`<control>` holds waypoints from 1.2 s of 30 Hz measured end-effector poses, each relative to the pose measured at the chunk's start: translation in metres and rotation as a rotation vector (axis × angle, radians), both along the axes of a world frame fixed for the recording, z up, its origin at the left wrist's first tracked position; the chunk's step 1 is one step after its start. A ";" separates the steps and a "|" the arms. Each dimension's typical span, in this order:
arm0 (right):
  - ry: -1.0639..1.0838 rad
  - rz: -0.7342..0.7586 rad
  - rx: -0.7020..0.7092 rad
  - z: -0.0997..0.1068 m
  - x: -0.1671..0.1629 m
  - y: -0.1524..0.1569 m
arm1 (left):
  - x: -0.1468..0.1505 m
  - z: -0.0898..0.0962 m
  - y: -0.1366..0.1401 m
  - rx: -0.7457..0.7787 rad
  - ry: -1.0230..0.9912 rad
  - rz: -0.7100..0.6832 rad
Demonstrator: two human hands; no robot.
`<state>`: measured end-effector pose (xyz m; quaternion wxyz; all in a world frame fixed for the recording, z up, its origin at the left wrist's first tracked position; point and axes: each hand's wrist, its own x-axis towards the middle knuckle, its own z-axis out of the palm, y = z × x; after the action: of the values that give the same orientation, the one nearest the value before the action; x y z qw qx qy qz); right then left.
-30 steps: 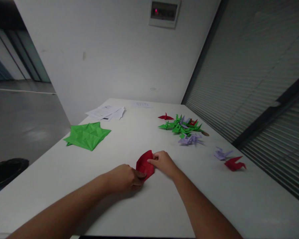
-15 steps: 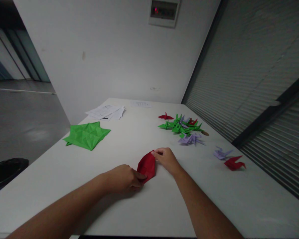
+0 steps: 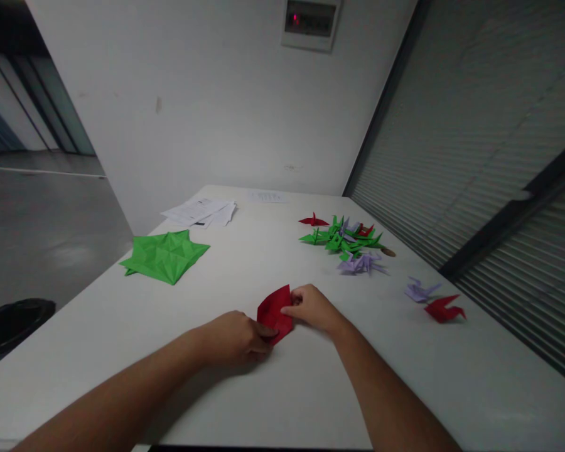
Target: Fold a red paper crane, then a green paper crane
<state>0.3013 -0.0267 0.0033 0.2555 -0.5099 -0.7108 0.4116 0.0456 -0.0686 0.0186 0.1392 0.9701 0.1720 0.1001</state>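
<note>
A partly folded sheet of red origami paper (image 3: 272,309) is between my hands, near the front of the white table (image 3: 245,402). My left hand (image 3: 240,339) grips its lower left edge, fingers curled and a fingertip lying over the paper. On its right edge my right hand (image 3: 308,306) pinches the paper, thumb on the near face and the other fingers behind. Part of the sheet's lower corner is hidden by my left fingers.
Several green, purple and red paper cranes (image 3: 343,238) lie heaped at the right. A purple crane (image 3: 420,290) and a red crane (image 3: 443,309) sit nearer. Creased green paper (image 3: 169,256) and printed sheets (image 3: 200,212) lie left. A black bin (image 3: 16,323) stands beside the table.
My right hand has slid from the red paper's top corner down to its right edge, and that corner now stands free. My left hand has hardly moved.
</note>
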 end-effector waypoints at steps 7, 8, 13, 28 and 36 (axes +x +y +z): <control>-0.258 0.058 0.035 0.003 -0.005 -0.005 | -0.001 -0.008 0.001 0.023 -0.027 0.006; -0.280 0.059 0.044 0.005 -0.006 -0.006 | -0.001 -0.007 0.001 0.030 -0.025 0.001; -0.239 0.006 0.084 0.008 -0.005 -0.005 | -0.001 -0.005 0.000 0.060 -0.027 -0.017; 0.095 -0.213 0.205 0.008 0.003 0.005 | 0.000 0.001 -0.001 0.120 0.019 -0.063; 0.087 -0.189 0.203 0.007 0.002 0.003 | 0.001 0.005 -0.002 0.126 0.077 -0.040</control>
<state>0.3029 -0.0233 0.0105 0.3741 -0.5277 -0.6858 0.3334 0.0466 -0.0709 0.0239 0.0732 0.9833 0.1512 0.0703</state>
